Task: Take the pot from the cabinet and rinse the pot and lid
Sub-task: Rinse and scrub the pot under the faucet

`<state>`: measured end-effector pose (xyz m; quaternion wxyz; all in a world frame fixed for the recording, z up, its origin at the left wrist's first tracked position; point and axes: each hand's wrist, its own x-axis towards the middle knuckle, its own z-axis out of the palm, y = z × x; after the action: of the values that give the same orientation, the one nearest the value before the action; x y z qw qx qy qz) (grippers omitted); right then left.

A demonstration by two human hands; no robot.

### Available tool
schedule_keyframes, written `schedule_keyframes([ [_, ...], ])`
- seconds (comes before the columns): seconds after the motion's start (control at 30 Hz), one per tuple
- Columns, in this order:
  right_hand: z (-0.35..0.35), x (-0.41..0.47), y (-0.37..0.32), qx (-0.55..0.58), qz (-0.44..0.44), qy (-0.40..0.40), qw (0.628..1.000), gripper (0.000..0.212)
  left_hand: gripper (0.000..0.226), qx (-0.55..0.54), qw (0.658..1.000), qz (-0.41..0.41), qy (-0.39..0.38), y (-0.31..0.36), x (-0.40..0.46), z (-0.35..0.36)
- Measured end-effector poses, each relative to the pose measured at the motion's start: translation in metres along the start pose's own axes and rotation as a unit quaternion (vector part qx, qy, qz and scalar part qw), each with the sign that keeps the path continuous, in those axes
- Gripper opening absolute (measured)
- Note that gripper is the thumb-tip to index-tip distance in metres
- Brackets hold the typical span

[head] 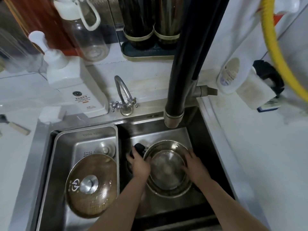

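A round steel pot [168, 169] sits low in the steel sink [191, 130], under the tall black faucet [176, 100]. My left hand [139, 164] grips the pot's black side handle at its left rim. My right hand [193, 162] lies over the pot's right rim with fingers reaching inside the bowl. The glass lid [91, 185], with a steel knob at its centre, lies tilted in the steel drain tray [66, 139] on the sink's left side. No water stream is visible.
A small chrome tap [124, 97] stands behind the tray. A white soap dispenser [53, 64], a clear bottle [90, 35] and a white box sit on the back counter. A detergent bottle [229, 75] and a yellow hose [276, 52] are at the right.
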<state>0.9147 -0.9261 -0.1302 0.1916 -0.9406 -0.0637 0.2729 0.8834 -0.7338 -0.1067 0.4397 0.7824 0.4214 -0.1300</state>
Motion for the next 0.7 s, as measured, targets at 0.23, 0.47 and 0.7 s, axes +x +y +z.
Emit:
schedule_keyframes([
  [0.23,0.006,0.003,-0.001,0.005,0.029,0.034,0.999,0.066,0.070,-0.001,1.000,0.001,0.023,0.010,0.008,-0.004],
  [0.47,0.004,-0.026,-0.002,0.100,0.036,0.095,0.990,0.058,0.046,0.029,0.991,0.113,0.071,0.033,-0.014,-0.029],
  [0.7,-0.050,-0.045,-0.023,0.249,0.002,0.160,0.955,0.035,0.039,0.006,0.977,0.206,0.061,0.062,-0.044,-0.093],
])
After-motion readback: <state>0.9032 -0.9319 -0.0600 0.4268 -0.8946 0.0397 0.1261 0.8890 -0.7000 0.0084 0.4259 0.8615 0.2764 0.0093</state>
